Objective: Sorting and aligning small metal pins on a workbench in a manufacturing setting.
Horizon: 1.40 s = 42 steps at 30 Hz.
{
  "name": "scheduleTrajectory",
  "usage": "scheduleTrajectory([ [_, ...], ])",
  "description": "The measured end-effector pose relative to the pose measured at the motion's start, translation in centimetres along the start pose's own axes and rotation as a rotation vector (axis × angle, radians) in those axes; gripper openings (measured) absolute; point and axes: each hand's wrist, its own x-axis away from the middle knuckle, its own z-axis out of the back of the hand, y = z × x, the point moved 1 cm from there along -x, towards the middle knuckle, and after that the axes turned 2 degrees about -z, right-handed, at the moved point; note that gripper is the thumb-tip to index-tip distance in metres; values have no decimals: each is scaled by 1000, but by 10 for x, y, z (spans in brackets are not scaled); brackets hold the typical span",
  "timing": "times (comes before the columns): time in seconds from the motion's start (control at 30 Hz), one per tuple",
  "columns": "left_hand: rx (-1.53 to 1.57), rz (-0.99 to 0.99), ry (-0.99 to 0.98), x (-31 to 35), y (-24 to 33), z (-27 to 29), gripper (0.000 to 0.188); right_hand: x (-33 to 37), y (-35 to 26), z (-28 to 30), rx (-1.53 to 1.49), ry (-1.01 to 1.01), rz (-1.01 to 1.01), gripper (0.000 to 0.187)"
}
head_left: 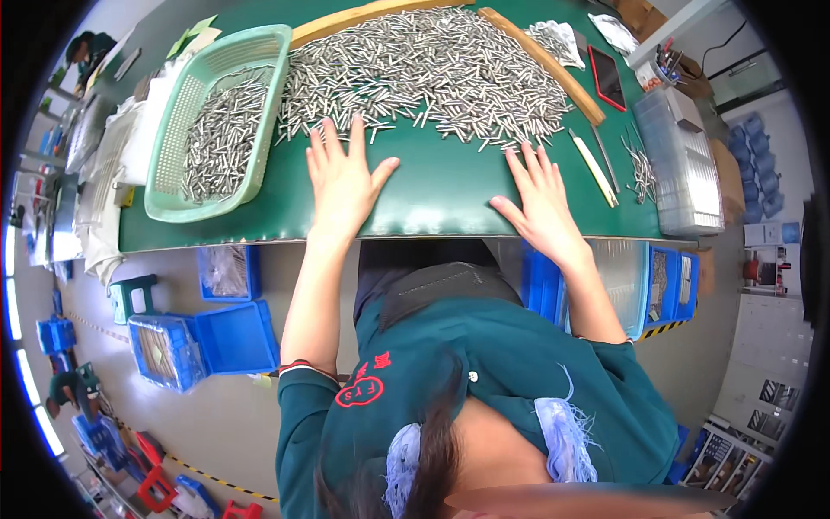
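Note:
A wide heap of short metal pins (415, 65) spreads over the green tabletop (432, 195). My left hand (341, 177) is open, fingers spread, its fingertips at the heap's near left edge. On the other side my right hand (540, 195) is also open, with its fingertips by the heap's near right edge. Neither hand holds anything. To the left of my left hand stands a pale green plastic basket (162, 177), with many more of these pins inside it.
Wooden strips (553, 73) border the heap at the back and right. Right of it lie a white-handled tool (595, 169), tweezers (605, 160), loose bent metal pieces (640, 169), a red-edged phone (607, 78) and clear plastic boxes (683, 177). Blue crates (238, 337) sit below the table.

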Motion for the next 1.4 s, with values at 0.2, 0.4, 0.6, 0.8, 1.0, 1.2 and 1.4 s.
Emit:
scheduleTrajectory([
  [0.2,37,-242,-29,-11,65,-19,74,-21,-6,-12,-36,57,53,78],
  [0.4,101,-365,-82,8,77,-16,68,-28,-17,-13,-124,39,302,68],
  [0.6,44,-278,-134,25,67,4,74,-23,-23,-9,-219,-10,406,60],
  [0.8,316,-273,-63,17,40,22,69,-4,-10,-4,-504,171,185,39],
  [1.0,433,-102,260,32,32,31,14,5,-18,7,-413,65,137,21],
  [1.2,221,-196,94,18,72,24,20,-4,-26,-1,-438,106,198,11],
  [1.4,232,-251,17,23,70,25,13,-8,-30,2,-487,86,191,17],
])
